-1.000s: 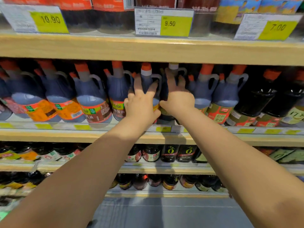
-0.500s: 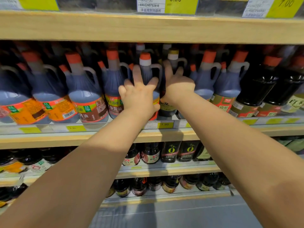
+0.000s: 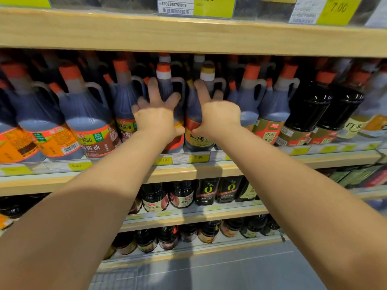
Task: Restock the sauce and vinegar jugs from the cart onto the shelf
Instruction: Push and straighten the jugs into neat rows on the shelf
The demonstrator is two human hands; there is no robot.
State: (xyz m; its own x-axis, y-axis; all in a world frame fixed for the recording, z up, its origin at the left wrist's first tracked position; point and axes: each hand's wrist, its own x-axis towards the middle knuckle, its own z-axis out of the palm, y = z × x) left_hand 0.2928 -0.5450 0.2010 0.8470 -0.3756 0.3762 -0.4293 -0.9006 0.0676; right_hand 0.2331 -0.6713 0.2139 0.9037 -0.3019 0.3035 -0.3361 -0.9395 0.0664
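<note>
Two dark sauce jugs stand side by side on the middle shelf (image 3: 326,159). My left hand (image 3: 157,118) lies spread over the front of the jug with the orange-and-white cap (image 3: 164,72), fingers splayed up its shoulder and thumb out to the right. My right hand (image 3: 218,117) presses on the right half of the gold-capped jug (image 3: 193,114), with the index finger straight up beside its neck and the thumb across the label. Neither jug is lifted. The cart is out of view.
Rows of orange-capped jugs (image 3: 83,114) fill the shelf to the left and right, with black-capped bottles (image 3: 307,105) further right. The upper shelf board (image 3: 188,36) hangs close above the caps. Small bottles (image 3: 181,195) line the two lower shelves.
The view has dropped and moved closer to the shelf. Both hands stay on the same two jugs; the gold-capped jug now stands further forward, level with its neighbour.
</note>
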